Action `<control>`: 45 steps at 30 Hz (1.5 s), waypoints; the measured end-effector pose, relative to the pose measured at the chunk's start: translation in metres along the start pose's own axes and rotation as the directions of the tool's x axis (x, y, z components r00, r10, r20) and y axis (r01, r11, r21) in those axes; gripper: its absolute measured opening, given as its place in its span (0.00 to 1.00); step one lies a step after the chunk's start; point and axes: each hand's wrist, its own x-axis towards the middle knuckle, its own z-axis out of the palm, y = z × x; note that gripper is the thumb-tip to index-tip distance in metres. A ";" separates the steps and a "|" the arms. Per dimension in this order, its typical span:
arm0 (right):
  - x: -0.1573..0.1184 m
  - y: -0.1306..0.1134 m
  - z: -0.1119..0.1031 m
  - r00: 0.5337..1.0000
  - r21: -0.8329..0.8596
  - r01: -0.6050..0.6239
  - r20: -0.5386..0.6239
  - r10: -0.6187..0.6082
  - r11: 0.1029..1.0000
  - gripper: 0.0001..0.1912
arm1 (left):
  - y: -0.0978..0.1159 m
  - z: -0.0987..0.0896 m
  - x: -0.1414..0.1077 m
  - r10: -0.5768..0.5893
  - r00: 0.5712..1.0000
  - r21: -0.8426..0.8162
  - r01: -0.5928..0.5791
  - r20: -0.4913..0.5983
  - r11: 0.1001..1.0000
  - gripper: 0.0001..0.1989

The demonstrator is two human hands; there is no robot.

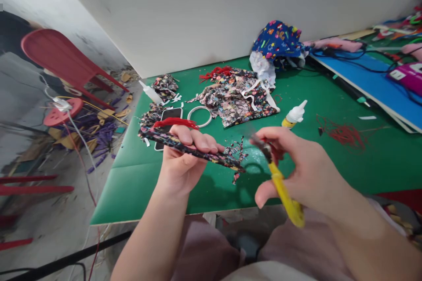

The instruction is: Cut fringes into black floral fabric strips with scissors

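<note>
Black floral cloth (169,140) clamped in left grip (184,164), yellow-handled snips (281,184) held in right grip (296,158), bottle label (288,122) unreadable

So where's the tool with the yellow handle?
In the head view, right of centre, the yellow-handled tool is in the right hand, just to the right of the floral fabric held in the left hand.

- I observe through one head-worn camera, facing forward and down.
- Left hand (180,169) and right hand (305,158) register close; the green table (132,189) extends beyond them.
</note>
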 end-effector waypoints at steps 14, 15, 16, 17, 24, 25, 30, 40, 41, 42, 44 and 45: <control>0.001 0.005 -0.011 0.953 -0.229 0.304 0.096 -0.289 0.925 0.33 | 0.023 -0.007 -0.002 -0.032 0.999 0.040 0.032 0.006 0.999 0.09; 0.001 0.005 -0.012 0.950 -0.253 0.311 0.094 -0.297 0.916 0.32 | 0.024 -0.007 -0.002 -0.033 0.999 0.038 0.033 -0.003 0.999 0.11; 0.001 0.005 -0.013 0.948 -0.273 0.317 0.092 -0.304 0.908 0.32 | 0.026 -0.007 -0.002 -0.033 0.999 0.035 0.033 -0.007 0.999 0.11; 0.001 0.005 -0.014 0.946 -0.290 0.323 0.089 -0.311 0.901 0.32 | 0.027 -0.007 -0.002 -0.029 1.000 0.031 0.029 -0.006 0.999 0.12; 0.000 0.011 -0.015 0.935 -0.319 0.354 0.086 -0.345 0.879 0.34 | 0.027 -0.009 0.001 -0.035 0.983 -0.011 0.037 0.181 0.999 0.13; -0.001 0.011 -0.014 0.932 -0.323 0.359 0.085 -0.351 0.876 0.34 | 0.027 -0.009 0.001 -0.035 0.983 -0.015 0.038 0.180 0.999 0.12; -0.003 0.009 -0.014 0.919 -0.344 0.388 0.081 -0.385 0.855 0.33 | 0.025 -0.005 -0.001 -0.041 0.989 -0.026 0.045 0.144 0.999 0.12; -0.002 0.007 -0.013 0.912 -0.420 0.386 0.042 -0.407 0.822 0.32 | 0.022 -0.002 0.000 0.007 0.995 0.059 -0.013 0.101 0.998 0.10; -0.002 0.007 -0.014 0.915 -0.421 0.381 0.044 -0.401 0.823 0.32 | 0.022 -0.002 0.000 0.004 0.995 0.069 -0.011 0.097 0.998 0.09; -0.002 0.006 -0.014 0.919 -0.422 0.372 0.042 -0.391 0.827 0.32 | 0.021 -0.001 0.001 0.011 0.996 0.079 -0.018 0.085 0.997 0.08; -0.001 0.005 -0.016 0.932 -0.423 0.336 0.023 -0.361 0.842 0.31 | 0.021 0.000 0.001 0.056 0.998 0.107 -0.059 0.025 0.993 0.08; -0.001 0.004 -0.016 0.940 -0.422 0.313 0.009 -0.342 0.851 0.30 | 0.020 0.000 0.001 0.097 0.995 0.129 -0.094 -0.018 0.987 0.09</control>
